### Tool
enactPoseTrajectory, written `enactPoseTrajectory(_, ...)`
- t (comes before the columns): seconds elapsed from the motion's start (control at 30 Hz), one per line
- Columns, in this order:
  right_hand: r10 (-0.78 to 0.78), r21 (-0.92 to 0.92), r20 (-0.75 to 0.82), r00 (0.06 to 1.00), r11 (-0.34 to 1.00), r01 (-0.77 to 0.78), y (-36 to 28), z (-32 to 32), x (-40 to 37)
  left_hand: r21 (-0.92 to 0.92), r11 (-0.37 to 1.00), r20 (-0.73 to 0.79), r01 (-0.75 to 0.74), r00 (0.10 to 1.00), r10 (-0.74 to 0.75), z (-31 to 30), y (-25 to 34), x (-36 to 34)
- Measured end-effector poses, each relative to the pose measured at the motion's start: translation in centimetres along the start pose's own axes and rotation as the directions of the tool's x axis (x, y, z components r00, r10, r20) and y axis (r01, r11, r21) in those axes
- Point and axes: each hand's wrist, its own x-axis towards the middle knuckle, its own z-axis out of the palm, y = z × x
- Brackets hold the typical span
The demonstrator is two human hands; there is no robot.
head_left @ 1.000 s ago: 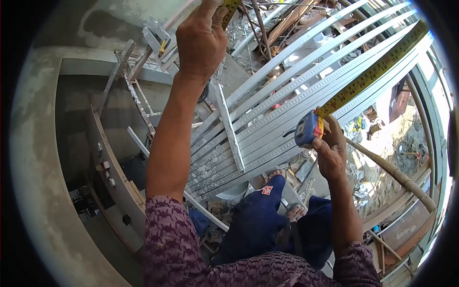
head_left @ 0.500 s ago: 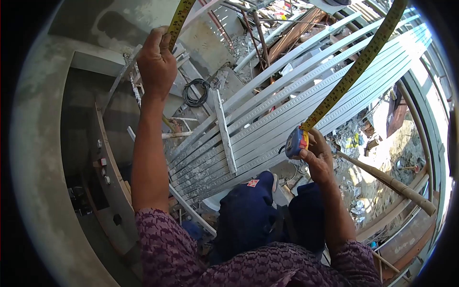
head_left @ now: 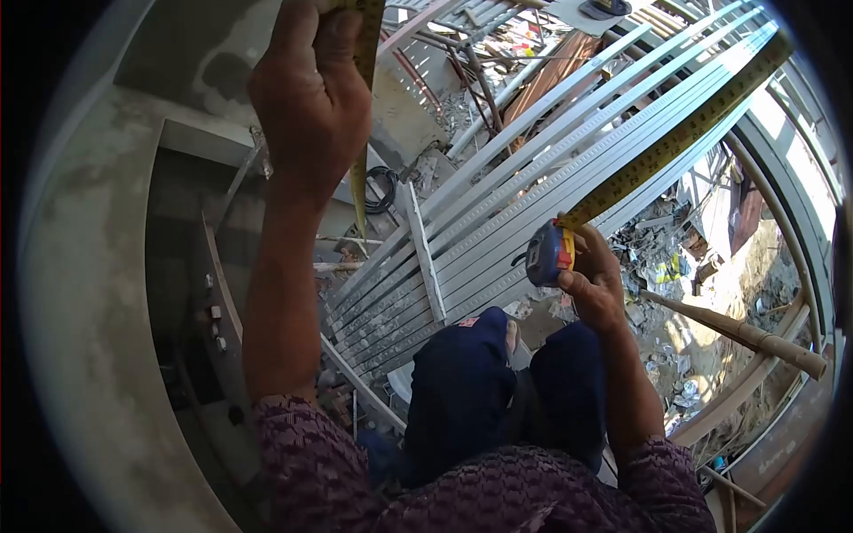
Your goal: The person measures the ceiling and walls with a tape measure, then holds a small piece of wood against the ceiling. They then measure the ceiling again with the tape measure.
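One tape blade [head_left: 680, 139] slants up-right from the case [head_left: 544, 252] held in the right hand [head_left: 597, 277]; the left hand [head_left: 311, 107] grips a hanging stretch [head_left: 359, 191].

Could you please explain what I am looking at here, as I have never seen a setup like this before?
There is no robot here: a camera worn on a person's head looks down past their own bare arms. The left hand grips a yellow metal tape blade; the right hand holds its blue plastic tape measure case. The blade also arches over long, pale ridged strips lying side by side, with a narrow white bar across them. A brown bamboo pole lies to the right, above littered ground.
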Motion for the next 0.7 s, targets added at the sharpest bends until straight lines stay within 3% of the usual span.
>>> enactPoseTrajectory(0.07,-0.032,-0.029,-0.008,0.999,0.999,0.031,-0.8,-0.5,-0.6,-0.147,0.989,0.003,-0.006,1.0,0.006,0.2,1.5,1.4)
enactPoseTrajectory(0.1,-0.071,-0.044,-0.018,0.997,0.997,0.07,-0.9,-0.5,-0.7,-0.224,0.972,0.084,0.071,0.995,-0.054,-0.2,2.9,1.9)
enactPoseTrajectory(0.13,-0.066,-0.065,0.004,0.998,0.996,0.067,-1.7,-0.3,-1.0,-0.318,0.947,0.1,0.046,0.995,-0.014,0.0,3.0,2.3)
enactPoseTrajectory(0.17,-0.068,-0.088,0.025,0.997,0.994,0.07,-2.7,-0.1,-1.1,0.431,0.897,0.322,0.102,0.911,-0.258,-1.8,0.5,0.4)
enactPoseTrajectory(0.2,-0.097,-0.12,0.022,0.995,0.988,0.099,-3.3,0.1,-1.2,0.016,0.991,0.315,0.136,0.939,-0.134,-2.3,3.2,2.3)
enactPoseTrajectory(0.23,-0.1,-0.133,0.024,0.995,0.986,0.102,-3.8,0.2,-1.4,-0.406,0.905,0.254,0.13,0.967,-0.025,-2.0,6.2,4.4)
enactPoseTrajectory(0.3,-0.152,-0.121,0.042,0.987,0.98,0.156,-3.9,0.4,-1.0,-0.448,0.894,0.205,0.019,0.975,0.082,-0.7,5.9,5.6)
enactPoseTrajectory(0.33,-0.13,-0.123,0.09,0.987,0.982,0.141,-4.7,0.8,-0.8,-0.548,0.831,0.255,0.099,0.966,0.053,-1.0,6.3,5.4)
enactPoseTrajectory(0.37,-0.121,-0.121,0.097,0.988,0.984,0.133,-5.0,1.2,-0.8,-0.575,0.817,0.177,0.05,0.982,0.064,-0.5,6.5,5.5)
enactPoseTrajectory(0.43,-0.186,-0.118,0.142,0.972,0.972,0.203,-5.5,1.9,0.0,-0.458,0.889,0.185,0.012,0.979,0.082,0.2,6.9,5.6)
enactPoseTrajectory(0.47,-0.209,-0.047,0.09,0.974,0.976,0.214,-5.2,2.2,0.4,-0.589,0.799,0.247,0.12,0.968,0.037,0.1,7.2,5.8)
enactPoseTrajectory(0.5,-0.215,-0.063,0.088,0.973,0.973,0.221,-5.0,2.6,1.0,-0.551,0.811,0.293,0.198,0.955,-0.034,0.5,7.9,5.8)
enactPoseTrajectory(0.7,-0.225,0.137,0.048,0.973,0.967,0.217,-5.5,4.8,5.4,-0.716,0.61,0.477,0.339,0.876,0.074,3.4,6.1,6.1)
